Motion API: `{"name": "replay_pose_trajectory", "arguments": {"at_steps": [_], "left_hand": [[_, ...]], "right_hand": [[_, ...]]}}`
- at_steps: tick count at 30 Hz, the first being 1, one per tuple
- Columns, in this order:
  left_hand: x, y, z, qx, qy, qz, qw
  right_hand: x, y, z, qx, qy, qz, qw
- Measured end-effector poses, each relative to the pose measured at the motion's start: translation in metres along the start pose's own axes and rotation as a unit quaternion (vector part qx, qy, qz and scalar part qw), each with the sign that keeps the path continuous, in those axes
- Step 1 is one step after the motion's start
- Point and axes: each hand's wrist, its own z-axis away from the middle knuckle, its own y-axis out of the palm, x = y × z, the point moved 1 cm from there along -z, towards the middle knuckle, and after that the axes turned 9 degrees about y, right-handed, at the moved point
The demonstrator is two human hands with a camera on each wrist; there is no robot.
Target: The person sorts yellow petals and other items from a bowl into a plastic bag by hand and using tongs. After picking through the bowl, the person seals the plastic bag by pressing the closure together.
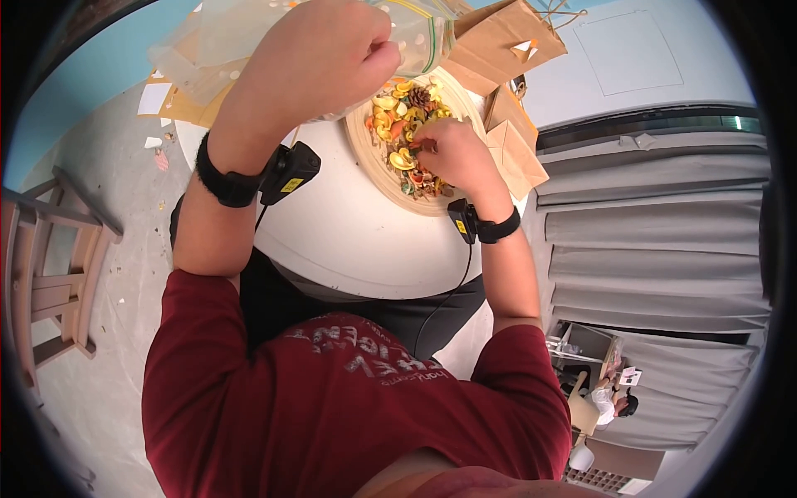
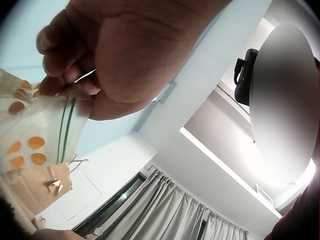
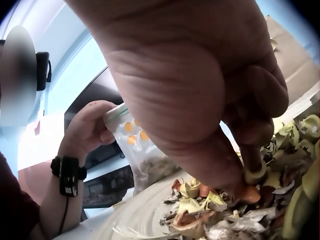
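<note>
My left hand (image 1: pixel 332 50) grips the top edge of a clear zip bag (image 2: pixel 40 135) with a green seal line and orange dots. Lower in this bag, the right wrist view shows brownish dried bits. On a round wooden tray (image 1: pixel 362 158) lies a heap of dried potpourri (image 1: pixel 388 116), with yellow curls, orange pieces, grey-brown flakes and a pine cone (image 1: pixel 418 97). Fingers down in the heap, my right hand (image 1: pixel 457 153) pinches at pieces beside an orange bit (image 3: pixel 248 194). The fingertips are partly hidden among the pieces.
The tray stands on a white round table (image 1: pixel 332 232). Behind it are a brown paper bag (image 1: pixel 498 50) and a smaller paper bag (image 1: pixel 516 158). Clear plastic (image 1: pixel 195 62) lies at the far left. A wooden chair (image 1: pixel 62 266) and another person (image 1: pixel 606 402) are farther off.
</note>
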Motion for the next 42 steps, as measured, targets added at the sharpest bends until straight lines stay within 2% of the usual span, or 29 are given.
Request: {"name": "replay_pose_trajectory", "arguments": {"at_steps": [3,9,12,18,21,25,28,30,34,35,39,42], "left_hand": [[0.001,0.000,0.000,0.004,-0.003,-0.008,1.000],[0.003,0.002,0.001,-0.002,0.007,-0.004,1.000],[0.003,0.002,0.001,-0.001,0.009,-0.006,1.000],[0.003,0.002,0.000,0.010,0.006,-0.008,1.000],[0.002,0.002,-0.001,0.014,0.000,0.006,1.000],[0.003,0.003,0.000,0.018,0.002,0.010,1.000],[0.000,0.003,-0.001,0.038,-0.030,0.021,0.999],[0.005,0.008,0.002,0.030,-0.018,0.006,0.999],[0.001,0.007,-0.001,0.056,-0.023,-0.004,0.998],[0.000,0.008,-0.001,0.060,-0.025,-0.005,0.998],[0.000,0.010,-0.001,0.069,-0.033,0.010,0.997],[0.000,0.011,-0.001,0.050,-0.055,0.034,0.997]], "right_hand": [[-0.001,0.003,-0.001,-0.004,-0.004,0.017,1.000],[-0.016,-0.001,-0.002,-0.050,-0.010,-0.058,0.997],[-0.013,-0.008,-0.001,-0.046,0.067,-0.120,0.989],[-0.027,-0.005,-0.003,-0.043,0.091,-0.173,0.980],[-0.035,-0.005,-0.005,-0.035,0.134,-0.229,0.964],[-0.035,-0.012,-0.007,-0.072,0.122,-0.300,0.943],[-0.021,-0.026,-0.008,-0.119,0.107,-0.384,0.909],[-0.006,-0.040,-0.007,-0.150,0.104,-0.437,0.881],[0.014,-0.054,-0.014,-0.200,0.041,-0.483,0.852],[0.021,-0.056,-0.017,-0.203,0.031,-0.487,0.849],[0.039,-0.057,-0.023,-0.181,-0.011,-0.434,0.882],[0.026,-0.058,-0.020,-0.183,-0.015,-0.434,0.882]]}}
